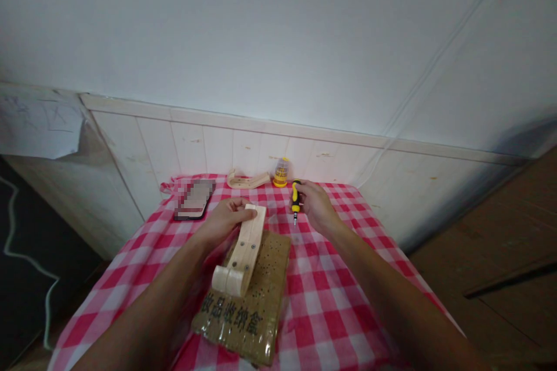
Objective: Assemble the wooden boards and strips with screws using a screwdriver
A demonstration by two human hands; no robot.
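My left hand [226, 220] grips the far end of a curved pale wooden piece [248, 243], thumb on top. Several screws show in its face, and its near end curls over. It is above a tape-wrapped cardboard piece [272, 284] with dark printed characters and many small holes. In my right hand [317, 203] is a yellow and black screwdriver [296, 197], its tip pointing down toward the cloth, to the right of the wooden piece. The tip touches no screw.
A second curved wooden piece [248, 180] lies at the back by the wall, beside a yellow-capped clear container [281, 173]. A phone [195, 200] lies at the back left. Beneath is a red-and-white checked tablecloth [331, 295]; a panelled wall [217, 145] stands behind.
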